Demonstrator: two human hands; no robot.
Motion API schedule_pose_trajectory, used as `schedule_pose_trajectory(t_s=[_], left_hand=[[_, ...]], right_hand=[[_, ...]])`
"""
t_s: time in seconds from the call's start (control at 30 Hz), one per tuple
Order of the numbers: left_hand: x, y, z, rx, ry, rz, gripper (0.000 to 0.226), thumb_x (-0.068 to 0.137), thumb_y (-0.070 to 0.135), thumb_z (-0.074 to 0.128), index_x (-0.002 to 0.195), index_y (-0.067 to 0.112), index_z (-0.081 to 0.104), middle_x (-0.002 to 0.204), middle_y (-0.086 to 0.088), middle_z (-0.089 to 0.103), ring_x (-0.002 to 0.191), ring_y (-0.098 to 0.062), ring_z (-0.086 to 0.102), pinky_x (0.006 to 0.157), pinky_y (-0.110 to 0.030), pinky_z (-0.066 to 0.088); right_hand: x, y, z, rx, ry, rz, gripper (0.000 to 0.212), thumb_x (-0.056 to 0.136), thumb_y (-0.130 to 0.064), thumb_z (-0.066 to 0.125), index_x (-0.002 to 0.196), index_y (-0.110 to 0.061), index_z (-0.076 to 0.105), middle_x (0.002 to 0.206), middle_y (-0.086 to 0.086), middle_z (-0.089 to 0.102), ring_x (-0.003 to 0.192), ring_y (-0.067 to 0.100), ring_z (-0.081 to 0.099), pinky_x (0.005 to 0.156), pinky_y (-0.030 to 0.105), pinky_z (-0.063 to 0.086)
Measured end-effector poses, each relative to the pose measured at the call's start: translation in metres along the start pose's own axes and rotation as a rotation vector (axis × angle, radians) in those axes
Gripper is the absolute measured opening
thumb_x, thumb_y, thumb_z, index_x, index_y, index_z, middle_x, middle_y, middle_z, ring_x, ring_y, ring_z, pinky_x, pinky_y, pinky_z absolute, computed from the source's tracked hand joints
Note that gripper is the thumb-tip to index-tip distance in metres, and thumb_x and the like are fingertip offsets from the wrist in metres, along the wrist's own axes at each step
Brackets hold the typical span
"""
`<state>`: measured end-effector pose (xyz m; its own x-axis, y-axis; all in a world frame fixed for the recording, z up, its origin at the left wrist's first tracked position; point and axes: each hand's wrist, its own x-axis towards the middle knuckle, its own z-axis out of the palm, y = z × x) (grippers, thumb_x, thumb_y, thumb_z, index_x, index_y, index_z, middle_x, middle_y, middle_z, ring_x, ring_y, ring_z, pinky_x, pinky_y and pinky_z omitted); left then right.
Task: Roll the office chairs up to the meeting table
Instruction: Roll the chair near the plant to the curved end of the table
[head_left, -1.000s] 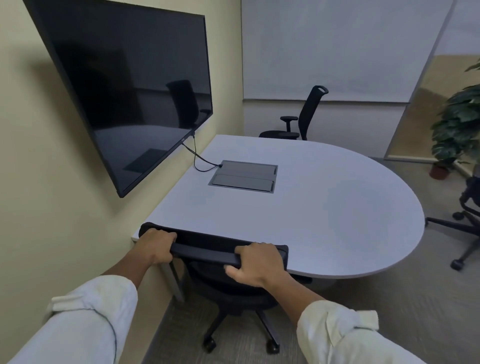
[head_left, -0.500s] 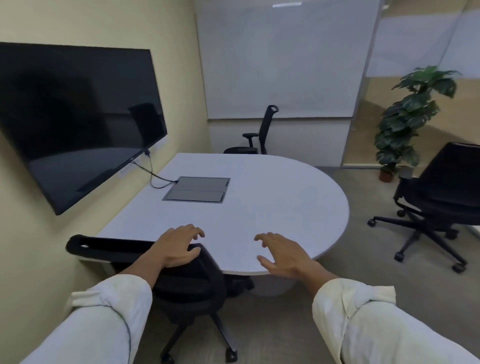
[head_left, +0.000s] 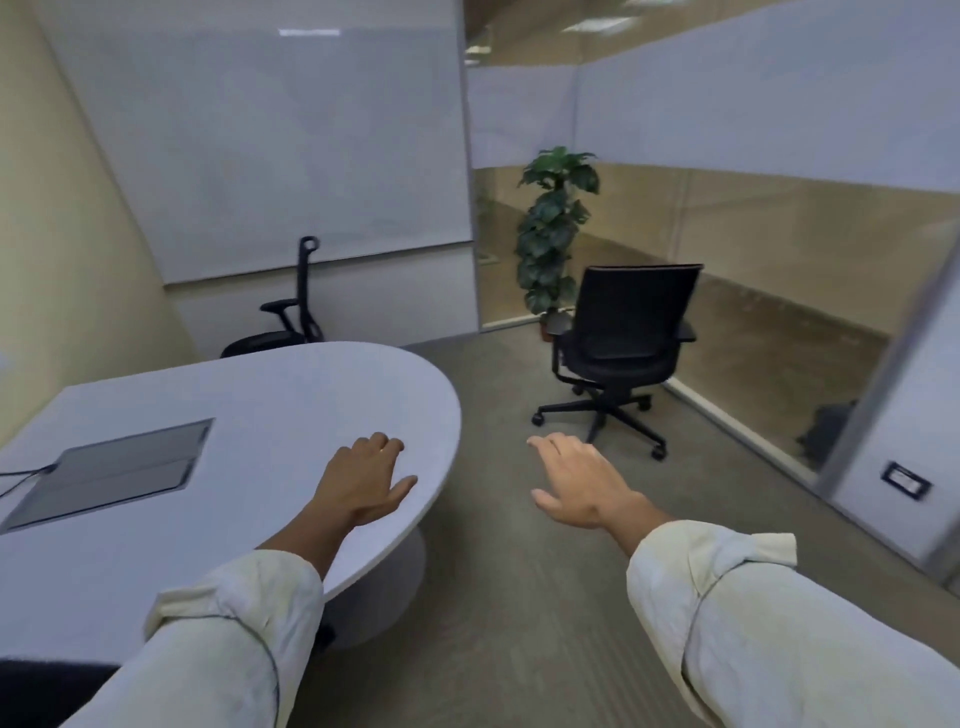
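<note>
The grey meeting table (head_left: 291, 405) fills the left half of the view. A black office chair (head_left: 621, 340) stands alone on the carpet at the right, well away from the table, its seat facing me. Another black chair (head_left: 291, 322) is tucked at the table's far side by the whiteboard. A dark strip of a third chair's back (head_left: 47, 680) shows at the bottom left, against the table's near edge. My left hand (head_left: 363, 483) hovers open over the table's rounded end. My right hand (head_left: 582, 480) is open over the carpet, holding nothing.
A grey cable hatch (head_left: 109, 473) is set in the tabletop with a cord at its left. A potted plant (head_left: 553, 234) stands in the corner behind the lone chair. Glass partition walls (head_left: 779, 291) close the right side. Carpet lies between me and the chair.
Both hands let go of the near chair's backrest and opened. The view swung right, away from the wall screen, bringing the lone chair toward the centre.
</note>
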<state>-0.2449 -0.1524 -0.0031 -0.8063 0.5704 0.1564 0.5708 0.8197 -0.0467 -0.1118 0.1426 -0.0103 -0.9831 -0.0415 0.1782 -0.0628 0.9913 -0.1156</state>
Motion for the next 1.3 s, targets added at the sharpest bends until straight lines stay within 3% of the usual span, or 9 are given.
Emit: schedule_pose_trajectory(t_s=[0.27,0.63,1.0,1.3], left_hand=[[0.162,0.108,0.028,-0.07,0.029,0.165,0.057,0.094,0.057,0.046,0.133,0.015,0.048,0.133,-0.011,0.054,0.114,-0.03,0.055,0.092,-0.043,0.048],[0.435,0.194,0.047,-0.163,0.037,0.304,0.06,0.094,0.058,0.046,0.135,0.014,0.046,0.132,-0.013,0.053,0.118,-0.033,0.053,0.094,-0.048,0.047],[0.66,0.29,0.078,-0.165,0.068,0.351,0.059,0.095,0.056,0.049,0.135,0.013,0.046,0.131,-0.012,0.053,0.116,-0.034,0.053,0.092,-0.048,0.049],[0.832,0.353,0.103,-0.157,0.042,0.259,0.063,0.095,0.054,0.052,0.141,0.013,0.042,0.134,-0.011,0.052,0.121,-0.032,0.051,0.095,-0.046,0.048]], right_hand=[[0.012,0.15,-0.008,-0.06,-0.013,0.216,0.072,0.089,-0.038,0.057,0.149,-0.014,0.027,0.138,0.011,0.045,0.125,0.03,0.044,0.105,0.043,0.039],[0.128,0.333,-0.036,-0.097,0.053,0.461,0.07,0.091,-0.035,0.058,0.15,-0.015,0.027,0.139,0.012,0.047,0.125,0.029,0.045,0.104,0.042,0.04],[0.238,0.543,-0.021,-0.1,0.006,0.489,0.071,0.092,-0.036,0.056,0.151,-0.015,0.023,0.141,0.013,0.044,0.124,0.031,0.045,0.105,0.046,0.038],[0.366,0.731,-0.03,-0.049,-0.023,0.402,0.071,0.093,-0.037,0.057,0.151,-0.013,0.023,0.141,0.013,0.043,0.125,0.034,0.045,0.104,0.045,0.038]])
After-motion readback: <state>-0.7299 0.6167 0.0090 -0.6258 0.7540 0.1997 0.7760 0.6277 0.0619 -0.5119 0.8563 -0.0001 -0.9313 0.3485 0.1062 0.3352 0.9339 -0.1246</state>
